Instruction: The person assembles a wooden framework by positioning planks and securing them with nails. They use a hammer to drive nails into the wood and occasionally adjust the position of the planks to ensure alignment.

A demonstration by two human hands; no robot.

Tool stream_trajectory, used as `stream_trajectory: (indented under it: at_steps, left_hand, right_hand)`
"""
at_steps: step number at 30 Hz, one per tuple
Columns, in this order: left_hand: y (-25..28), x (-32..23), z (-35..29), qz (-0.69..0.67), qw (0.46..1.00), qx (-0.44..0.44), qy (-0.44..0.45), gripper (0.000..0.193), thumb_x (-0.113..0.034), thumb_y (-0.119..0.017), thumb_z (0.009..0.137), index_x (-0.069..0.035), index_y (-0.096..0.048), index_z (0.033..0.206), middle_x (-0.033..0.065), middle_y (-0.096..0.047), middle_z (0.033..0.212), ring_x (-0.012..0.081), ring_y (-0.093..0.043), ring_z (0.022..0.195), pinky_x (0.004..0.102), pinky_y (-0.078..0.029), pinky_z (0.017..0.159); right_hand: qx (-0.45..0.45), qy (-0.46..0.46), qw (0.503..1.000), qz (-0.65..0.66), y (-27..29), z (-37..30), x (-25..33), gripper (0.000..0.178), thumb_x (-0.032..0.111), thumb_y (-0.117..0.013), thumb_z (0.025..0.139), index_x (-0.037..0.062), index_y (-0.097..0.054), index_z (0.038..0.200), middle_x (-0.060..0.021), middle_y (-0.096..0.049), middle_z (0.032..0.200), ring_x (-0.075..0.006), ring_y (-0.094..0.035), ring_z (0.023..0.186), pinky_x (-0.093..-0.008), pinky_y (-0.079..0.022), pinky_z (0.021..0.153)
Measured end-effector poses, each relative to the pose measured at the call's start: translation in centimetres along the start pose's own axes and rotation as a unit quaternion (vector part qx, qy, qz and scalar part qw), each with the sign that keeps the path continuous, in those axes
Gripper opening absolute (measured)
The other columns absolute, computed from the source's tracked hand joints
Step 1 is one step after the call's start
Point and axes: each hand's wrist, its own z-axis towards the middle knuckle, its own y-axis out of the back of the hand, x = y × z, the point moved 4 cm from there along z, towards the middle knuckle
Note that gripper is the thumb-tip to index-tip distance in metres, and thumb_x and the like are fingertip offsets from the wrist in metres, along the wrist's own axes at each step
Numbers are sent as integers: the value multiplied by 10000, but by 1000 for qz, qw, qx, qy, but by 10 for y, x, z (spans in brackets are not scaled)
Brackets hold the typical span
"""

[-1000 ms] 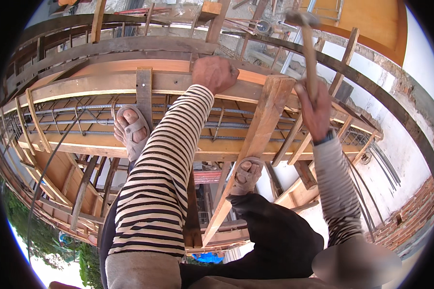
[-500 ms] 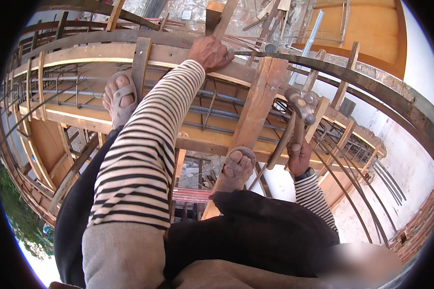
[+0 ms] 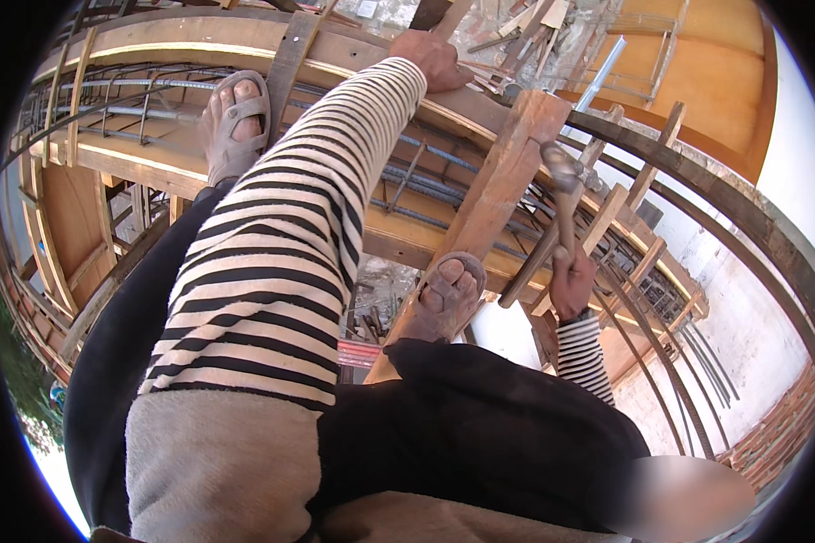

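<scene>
My right hand (image 3: 572,282) is closed round the wooden handle of a hammer (image 3: 566,213). The hammer's metal head (image 3: 560,161), blurred, is close to the right side of a thick wooden beam (image 3: 507,172). My left hand (image 3: 432,60) reaches forward and is closed over the top edge of the far formwork board (image 3: 344,77), beside a short upright piece of wood (image 3: 430,13); its fingertips are mostly hidden. One sandalled foot (image 3: 448,294) rests on the beam, the other (image 3: 235,122) on the formwork to the left.
Steel reinforcing bars (image 3: 412,185) run inside the wooden formwork below my arms. Gaps drop to rubble (image 3: 385,294) underneath. Long dark curved timbers (image 3: 697,163) cross to the right, with loose rods (image 3: 675,380) near a white wall (image 3: 761,308). An orange panel (image 3: 715,86) stands at the far right.
The view has shifted, so the formwork sits higher and farther right. My right hand has swung the hammer head leftward, nearer the thick beam. My left hand keeps its place on the board.
</scene>
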Motion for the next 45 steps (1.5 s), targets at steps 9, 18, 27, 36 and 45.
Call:
stream_trajectory:
  at_steps: [9,18,27,36,45]
  left_hand:
    - [1,3,7,11,999,28,16,654,-595,-428,922,-37,-766,958,195,-722,1010,332,-685,992,436,-515,915]
    - [-3,11,4,25,998,59,26,658,-603,-427,914,-44,-743,1060,201,-712,1057,333,-675,1026,441,-506,928]
    - [-4,15,0,26,997,74,23,666,-602,-417,922,-45,-727,1113,190,-702,1116,334,-667,1059,431,-504,944]
    - [1,-2,8,40,998,54,19,634,-594,-422,925,-75,-734,1111,198,-696,1131,335,-662,1074,434,-500,952]
    - [-1,-3,13,25,999,29,17,649,-594,-403,926,-67,-739,1104,185,-699,1133,322,-665,1072,431,-507,951]
  right_hand:
    - [-103,95,946,292,17,-13,22,496,547,-580,933,82,-502,782,-15,-417,574,-162,-445,545,-306,-296,429]
    - [-45,205,897,388,62,-5,64,516,560,-548,947,87,-491,748,3,-437,555,-100,-388,452,-243,-288,405]
    - [-84,21,888,452,68,-5,44,304,339,-556,972,45,-549,895,-7,-478,619,-94,-361,469,-243,-268,411]
    - [-76,-39,976,200,44,-18,8,384,418,-535,995,39,-562,934,19,-474,657,-63,-410,525,-223,-297,442]
    - [-43,39,996,73,19,-25,3,415,467,-516,983,64,-497,886,4,-453,627,-123,-405,482,-318,-305,380]
